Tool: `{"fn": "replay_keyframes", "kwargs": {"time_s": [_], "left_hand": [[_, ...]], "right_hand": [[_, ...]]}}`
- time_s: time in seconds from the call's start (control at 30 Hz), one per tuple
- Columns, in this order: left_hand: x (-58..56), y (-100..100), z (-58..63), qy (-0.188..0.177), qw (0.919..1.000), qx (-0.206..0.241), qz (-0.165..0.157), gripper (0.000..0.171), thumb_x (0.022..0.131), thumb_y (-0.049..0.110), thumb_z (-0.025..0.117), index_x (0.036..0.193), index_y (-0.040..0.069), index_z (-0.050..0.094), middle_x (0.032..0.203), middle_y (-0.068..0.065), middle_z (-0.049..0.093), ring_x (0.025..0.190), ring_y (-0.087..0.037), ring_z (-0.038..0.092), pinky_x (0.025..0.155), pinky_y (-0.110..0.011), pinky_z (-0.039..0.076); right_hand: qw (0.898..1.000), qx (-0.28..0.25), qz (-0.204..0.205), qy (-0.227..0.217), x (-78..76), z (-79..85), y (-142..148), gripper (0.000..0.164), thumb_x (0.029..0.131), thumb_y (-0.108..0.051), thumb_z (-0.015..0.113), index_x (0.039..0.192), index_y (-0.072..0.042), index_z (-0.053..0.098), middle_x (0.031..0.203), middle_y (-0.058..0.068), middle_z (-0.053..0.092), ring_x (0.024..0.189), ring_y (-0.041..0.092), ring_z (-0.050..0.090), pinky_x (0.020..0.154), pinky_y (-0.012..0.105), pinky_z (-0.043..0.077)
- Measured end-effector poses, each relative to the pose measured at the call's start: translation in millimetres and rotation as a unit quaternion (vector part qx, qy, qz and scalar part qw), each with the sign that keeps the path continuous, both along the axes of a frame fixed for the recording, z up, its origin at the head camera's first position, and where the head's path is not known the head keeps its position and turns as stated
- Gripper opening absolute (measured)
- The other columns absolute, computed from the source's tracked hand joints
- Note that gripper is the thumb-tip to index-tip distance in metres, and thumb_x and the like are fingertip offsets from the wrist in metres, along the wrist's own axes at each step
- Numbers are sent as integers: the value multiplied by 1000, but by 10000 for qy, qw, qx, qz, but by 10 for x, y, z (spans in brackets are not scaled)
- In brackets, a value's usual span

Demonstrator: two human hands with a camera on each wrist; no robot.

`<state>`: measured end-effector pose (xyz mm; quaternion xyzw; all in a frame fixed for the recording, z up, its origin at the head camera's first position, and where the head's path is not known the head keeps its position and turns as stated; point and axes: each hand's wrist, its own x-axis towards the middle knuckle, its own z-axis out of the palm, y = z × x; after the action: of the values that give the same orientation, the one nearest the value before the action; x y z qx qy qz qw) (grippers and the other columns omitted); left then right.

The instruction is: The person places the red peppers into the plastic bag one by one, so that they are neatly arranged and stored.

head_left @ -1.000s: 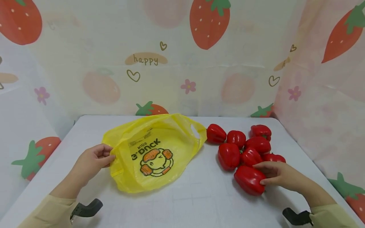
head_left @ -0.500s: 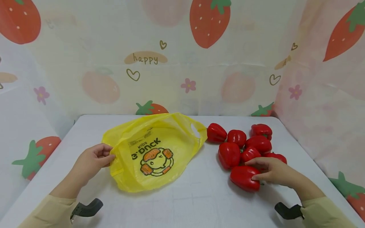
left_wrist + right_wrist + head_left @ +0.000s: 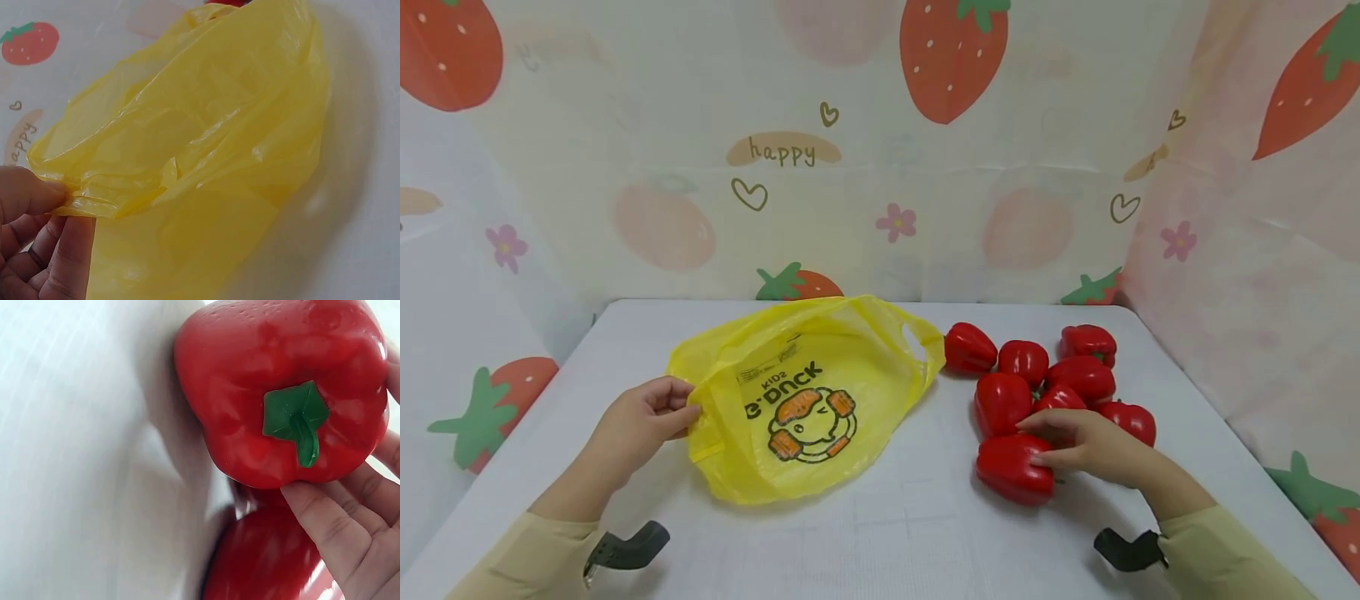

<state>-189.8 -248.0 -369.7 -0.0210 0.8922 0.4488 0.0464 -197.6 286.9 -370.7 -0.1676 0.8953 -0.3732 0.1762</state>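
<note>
Pinching at both sides

With right grip (image 3: 1086, 446), pinching red pepper (image 3: 1009, 473) by its right end, on the near side of other peppers (image 3: 1078, 381); with left grip (image 3: 642, 425), pinching yellow bag (image 3: 868, 425) at left, seemingly to part its mouth.

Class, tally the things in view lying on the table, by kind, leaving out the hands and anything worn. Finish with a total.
Red peppers: 8
Yellow plastic bag: 1
Total: 9
</note>
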Motion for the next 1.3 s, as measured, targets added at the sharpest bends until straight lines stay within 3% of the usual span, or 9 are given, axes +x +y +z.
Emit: {"fn": "replay_keyframes", "kwargs": {"time_s": [0.37, 0.83, 1.07, 1.3], "left_hand": [[-3, 14, 5, -11, 10000, -23, -4, 42, 87, 36, 60, 115, 5, 53, 102, -10, 57, 88, -19, 57, 76, -25, 53], [19, 39, 41, 23, 10000, 4, -35, 43, 87, 36, 60, 115, 5, 53, 102, -10, 57, 88, -20, 57, 76, -24, 53], [11, 44, 39, 2, 10000, 7, -7, 43, 87, 35, 61, 116, 4, 53, 102, -10, 57, 88, -19, 56, 76, -24, 53], [5, 49, 30, -11, 10000, 26, 17, 43, 87, 34, 61, 116, 4, 52, 102, -10, 56, 88, -20, 56, 75, -24, 53]], "right_hand": [[9997, -17, -48, -231, -40, -41, -92, 55, 71, -35, 76, 120, -19, 57, 119, 8, 54, 113, 32, 43, 70, 34, 55], [9958, -744, 166, -506, 40, -85, 40, 73, 69, -24, 79, 133, -12, 43, 130, 18, 44, 119, 41, 41, 78, 36, 54], [9952, -845, 298, -389, 105, -137, 78, 82, 69, -22, 79, 137, -9, 35, 131, 20, 42, 118, 44, 39, 76, 35, 54], [9942, -928, 357, -418, 129, -215, 54, 81, 70, -20, 79, 136, -11, 34, 133, 18, 38, 122, 44, 35, 81, 36, 52]]}}
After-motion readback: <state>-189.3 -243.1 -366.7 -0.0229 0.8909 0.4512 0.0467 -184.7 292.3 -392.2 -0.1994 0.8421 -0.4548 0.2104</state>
